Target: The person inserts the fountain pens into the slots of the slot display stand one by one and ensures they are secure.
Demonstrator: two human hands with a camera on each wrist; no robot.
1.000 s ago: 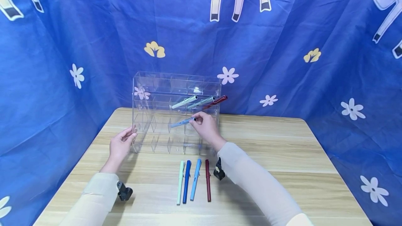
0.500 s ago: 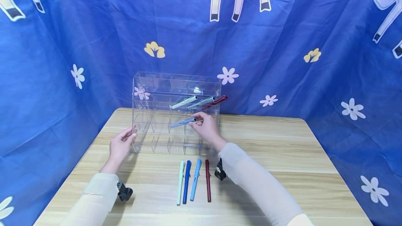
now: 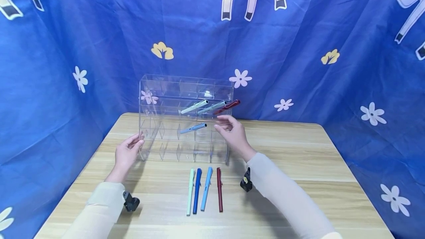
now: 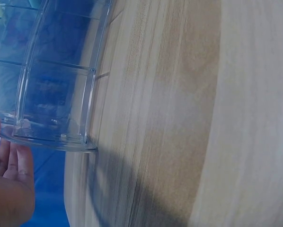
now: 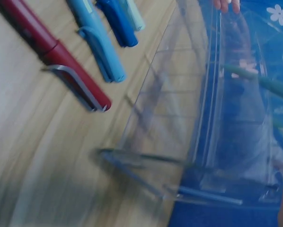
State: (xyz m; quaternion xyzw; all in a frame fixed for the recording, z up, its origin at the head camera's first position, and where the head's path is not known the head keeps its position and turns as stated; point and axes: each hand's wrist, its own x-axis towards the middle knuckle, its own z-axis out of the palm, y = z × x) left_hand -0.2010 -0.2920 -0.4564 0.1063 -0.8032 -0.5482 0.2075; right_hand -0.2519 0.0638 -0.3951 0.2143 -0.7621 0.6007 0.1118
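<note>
A clear, multi-tier rack [image 3: 189, 88] with small compartments stands on the table. My left hand [image 3: 127, 152] pinches its left side panel, thumb on one side and fingers on the other, as the left wrist view shows. A light blue pen [image 3: 193, 128] lies slanted in a lower tier. Just right of that pen my right hand [image 3: 235, 134] hangs apart from it, fingers loosely bent and holding nothing. One tier higher rest a mint pen [image 3: 194, 107], a pale teal pen [image 3: 212, 107] and a dark red pen [image 3: 230, 106].
In front of the rack a mint pen [image 3: 190, 192], a dark blue pen [image 3: 197, 191], a light blue pen [image 3: 206, 189] and a dark red pen [image 3: 220, 189] lie on the wooden table [image 3: 282, 150]. A blue patterned curtain [image 3: 206, 54] surrounds the table.
My right hand has let go of the light blue pen and drawn back to the right. The pen stays in the rack. My left hand keeps its hold on the side panel.
</note>
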